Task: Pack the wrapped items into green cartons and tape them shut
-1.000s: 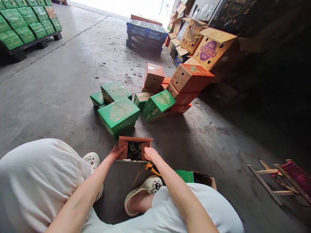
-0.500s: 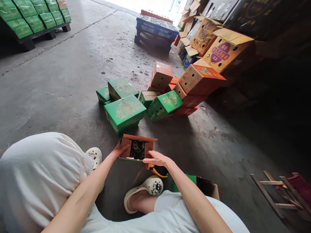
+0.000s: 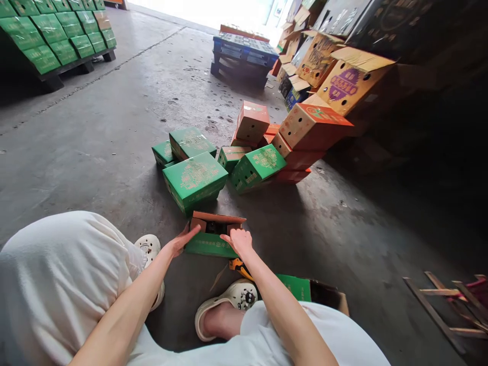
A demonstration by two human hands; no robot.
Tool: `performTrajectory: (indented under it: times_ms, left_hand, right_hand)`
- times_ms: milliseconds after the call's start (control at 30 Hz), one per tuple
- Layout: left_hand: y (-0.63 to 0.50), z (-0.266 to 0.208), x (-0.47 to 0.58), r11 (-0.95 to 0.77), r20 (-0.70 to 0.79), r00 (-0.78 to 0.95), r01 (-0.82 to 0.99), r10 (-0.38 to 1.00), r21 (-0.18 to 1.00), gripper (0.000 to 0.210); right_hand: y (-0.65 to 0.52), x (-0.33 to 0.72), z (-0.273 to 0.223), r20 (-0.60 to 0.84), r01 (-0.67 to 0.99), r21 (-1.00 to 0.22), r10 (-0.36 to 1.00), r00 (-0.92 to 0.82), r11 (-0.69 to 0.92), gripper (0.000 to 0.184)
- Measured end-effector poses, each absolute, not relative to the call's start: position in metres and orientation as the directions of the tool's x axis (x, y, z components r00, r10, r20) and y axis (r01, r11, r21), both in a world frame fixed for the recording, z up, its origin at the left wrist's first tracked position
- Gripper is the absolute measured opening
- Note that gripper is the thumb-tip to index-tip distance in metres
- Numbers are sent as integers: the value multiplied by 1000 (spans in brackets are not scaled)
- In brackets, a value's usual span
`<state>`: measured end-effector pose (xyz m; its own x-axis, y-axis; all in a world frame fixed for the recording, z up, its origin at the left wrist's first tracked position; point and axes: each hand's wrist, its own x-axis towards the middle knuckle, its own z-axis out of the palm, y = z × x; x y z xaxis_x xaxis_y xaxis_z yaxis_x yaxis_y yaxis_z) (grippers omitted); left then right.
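Note:
A small green carton (image 3: pixel 206 245) with a brown inside stands on the floor between my hands. Its far flap is upright, and a green front panel with pale writing partly covers the opening. Dark contents (image 3: pixel 216 227) show through the gap, too shaded to name. My left hand (image 3: pixel 181 241) lies along the carton's left end, fingers stretched out. At the front right, my right hand (image 3: pixel 240 242) has its fingers curled over the top edge of the front panel, thumb pointing left. Just below it lies an orange and black tool (image 3: pixel 240 267), partly hidden by my right forearm.
Several closed green cartons (image 3: pixel 196 175) lie beyond my hands, with orange cartons (image 3: pixel 305 129) stacked to their right. An open green box (image 3: pixel 297 286) is beside my right leg. Farther off are a blue pallet stack (image 3: pixel 244 51), a wooden frame (image 3: pixel 442 305) and a loaded pallet (image 3: pixel 72 68).
The carton's front panel has swung up and now covers part of the opening. My right hand has moved with it and curled its fingers; my left hand has slid slightly outward.

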<state>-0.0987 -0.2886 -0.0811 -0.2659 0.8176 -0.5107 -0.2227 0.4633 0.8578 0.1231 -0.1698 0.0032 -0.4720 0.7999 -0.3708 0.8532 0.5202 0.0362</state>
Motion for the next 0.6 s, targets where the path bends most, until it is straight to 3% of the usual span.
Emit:
performTrajectory:
  times_ms: [100,233,333,467,600]
  left_hand:
    - [-293,-80,-94,406,-445,-248,-194,860,893,108]
    - [-292,-79,-92,404,-446,-256,-201,857,892,109]
    - [-289,-77,-92,424,-479,-260,-241,838,873,119]
    - [-288,-77,-90,455,-511,-267,-247,817,856,118]
    - [-292,-78,-86,406,-470,-257,-265,845,875,113]
  right_hand:
    - [-166,110,7,-322,823,48,789,-523,565,48]
    - [-160,89,24,-204,700,-48,679,-705,712,32]
    - [-156,77,29,-28,616,-149,620,-784,773,45]
    - [-154,75,20,-129,609,-306,602,-788,731,51]
    - [-158,79,14,-212,660,-334,629,-748,672,46]
